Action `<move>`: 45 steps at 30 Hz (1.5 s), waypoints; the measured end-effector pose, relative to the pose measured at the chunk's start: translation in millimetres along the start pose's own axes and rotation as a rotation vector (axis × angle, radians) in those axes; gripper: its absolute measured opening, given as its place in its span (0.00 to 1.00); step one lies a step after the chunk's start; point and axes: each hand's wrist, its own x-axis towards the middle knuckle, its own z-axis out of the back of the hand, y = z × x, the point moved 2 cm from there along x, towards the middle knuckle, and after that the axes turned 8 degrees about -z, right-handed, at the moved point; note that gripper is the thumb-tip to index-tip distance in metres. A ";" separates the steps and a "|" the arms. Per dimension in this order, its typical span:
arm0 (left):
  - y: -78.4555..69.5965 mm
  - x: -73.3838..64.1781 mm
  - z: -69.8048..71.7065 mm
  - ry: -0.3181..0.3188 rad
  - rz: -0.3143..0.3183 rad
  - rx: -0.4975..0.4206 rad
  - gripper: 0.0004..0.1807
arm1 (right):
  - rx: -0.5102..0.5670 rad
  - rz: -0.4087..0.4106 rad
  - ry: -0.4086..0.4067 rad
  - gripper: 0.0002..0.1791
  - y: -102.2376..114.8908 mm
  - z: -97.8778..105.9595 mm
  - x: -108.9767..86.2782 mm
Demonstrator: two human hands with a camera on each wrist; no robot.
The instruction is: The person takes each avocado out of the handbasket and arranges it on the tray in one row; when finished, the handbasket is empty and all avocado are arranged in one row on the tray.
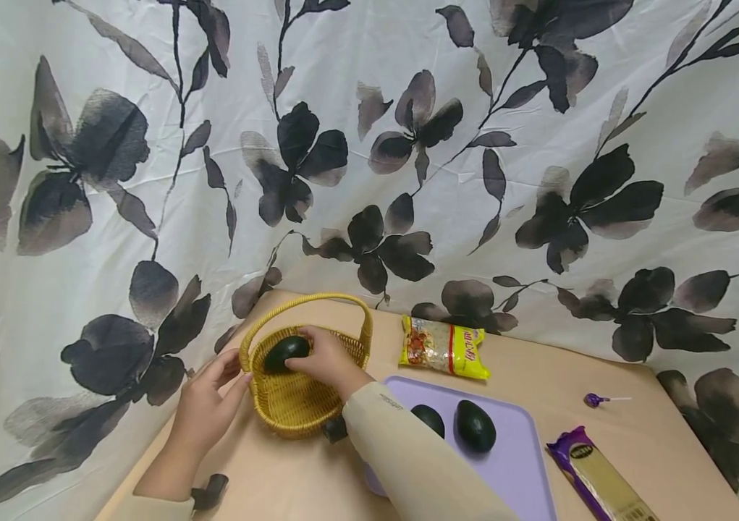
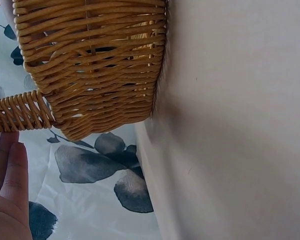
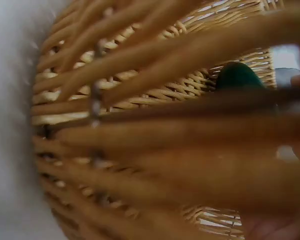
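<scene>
A dark green avocado [image 1: 286, 354] is inside the yellow wicker basket [image 1: 297, 409], near its left side. My right hand [image 1: 326, 358] reaches over the basket's right side and grips the avocado between thumb and fingers. Woven strands fill most of the right wrist view, with the avocado's green end [image 3: 238, 76] showing beyond them. My left hand [image 1: 203, 409] is at the basket's left side, by the foot of its arched handle [image 1: 307, 297]. In the left wrist view the fingers [image 2: 15, 172] look straight and touch the handle [image 2: 20, 112].
Right of the basket lies a lilac tray [image 1: 525, 427] with two avocados, one [image 1: 475, 426] in full view and another [image 1: 429, 419] partly behind my sleeve. A yellow-and-red packet [image 1: 444, 347], a purple lollipop [image 1: 595, 400] and a purple-ended package [image 1: 597, 470] lie around it. Floral cloth [image 1: 369, 145] hangs behind.
</scene>
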 end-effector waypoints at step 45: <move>-2.4 -1.4 -2.7 -0.004 -0.010 0.026 0.28 | -0.159 0.054 0.067 0.36 -0.4 -14.7 -16.3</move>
